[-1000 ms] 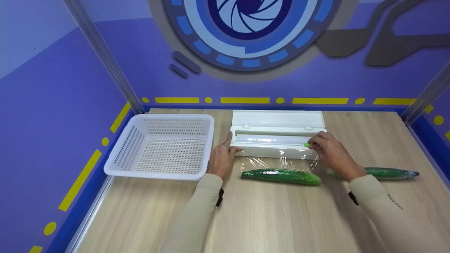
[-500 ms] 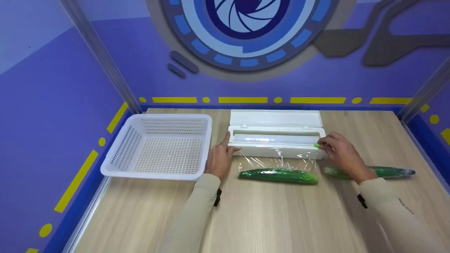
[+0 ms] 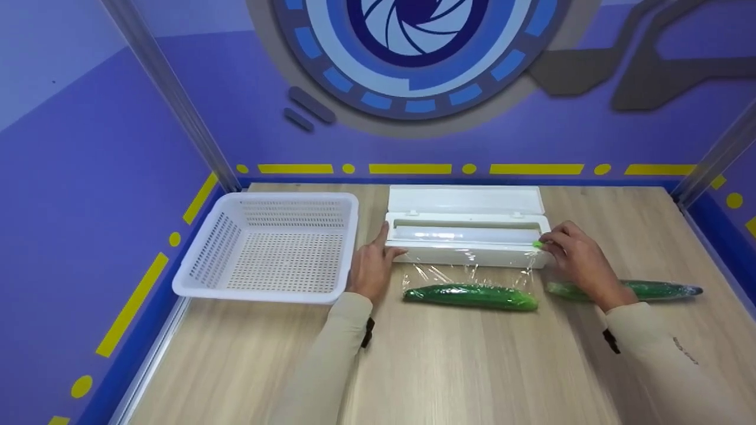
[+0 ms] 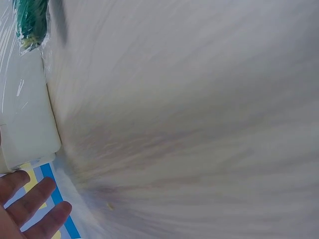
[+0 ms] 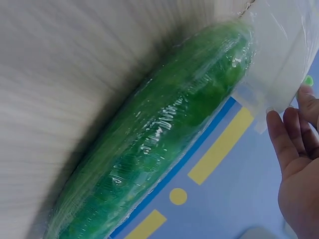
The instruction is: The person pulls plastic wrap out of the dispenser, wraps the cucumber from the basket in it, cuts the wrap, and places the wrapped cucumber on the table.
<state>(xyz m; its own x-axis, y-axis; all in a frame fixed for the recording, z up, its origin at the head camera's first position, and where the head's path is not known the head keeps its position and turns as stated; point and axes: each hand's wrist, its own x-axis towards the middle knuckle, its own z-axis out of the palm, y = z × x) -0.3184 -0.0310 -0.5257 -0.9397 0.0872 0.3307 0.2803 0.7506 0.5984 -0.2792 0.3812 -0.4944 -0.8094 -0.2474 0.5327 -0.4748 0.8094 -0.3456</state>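
Note:
A white cling film dispenser (image 3: pixel 466 255) lies with its lid up, a roll of film (image 3: pixel 466 234) inside. My left hand (image 3: pixel 371 268) holds its left end, thumb at the front and fingers along the side. My right hand (image 3: pixel 582 260) pinches a small green slide cutter (image 3: pixel 537 244) at the right end of the dispenser's front edge. Clear film (image 3: pixel 466 273) runs from that edge down to a cucumber (image 3: pixel 469 296) lying in front. Beside the right wrist, a second cucumber (image 5: pixel 154 134) is wrapped in film, partly hidden by the hand in the head view.
A white perforated basket (image 3: pixel 266 295) stands left of the left hand, near the forearm. Blue-purple walls (image 3: pixel 236 136) rise behind and beside the wooden table (image 3: pixel 449 366).
My right hand has slid the green cutter rightward along the dispenser's front edge to its right end. The left hand keeps its hold; the cucumbers have stayed in place.

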